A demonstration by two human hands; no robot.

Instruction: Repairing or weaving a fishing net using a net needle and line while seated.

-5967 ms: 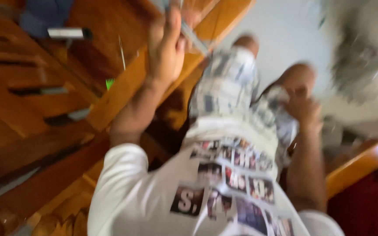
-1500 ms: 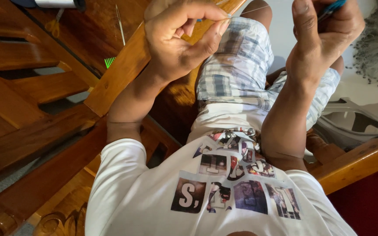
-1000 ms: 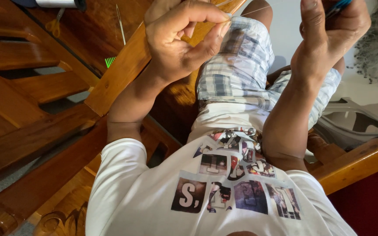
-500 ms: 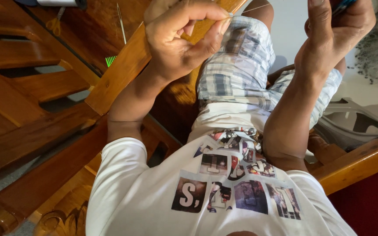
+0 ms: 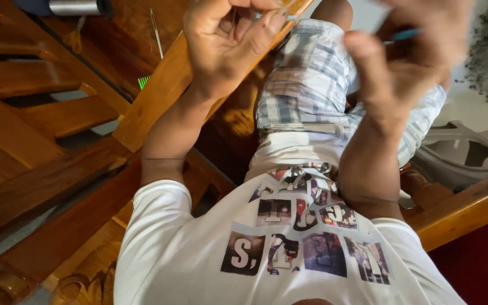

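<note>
Dark polished wooden furniture, with slatted chair parts (image 5: 46,113) on the left and a wooden armrest (image 5: 464,206) on the right, surrounds a seated person in a white printed T-shirt (image 5: 278,254) and plaid shorts (image 5: 317,85). The left hand (image 5: 227,39) is raised over the lap with its fingers curled together, thumb against fingertips; whether it pinches anything I cannot tell. The right hand (image 5: 408,62), blurred, has fingers closed around a thin blue pen-like object (image 5: 405,35) near the frame's top.
</note>
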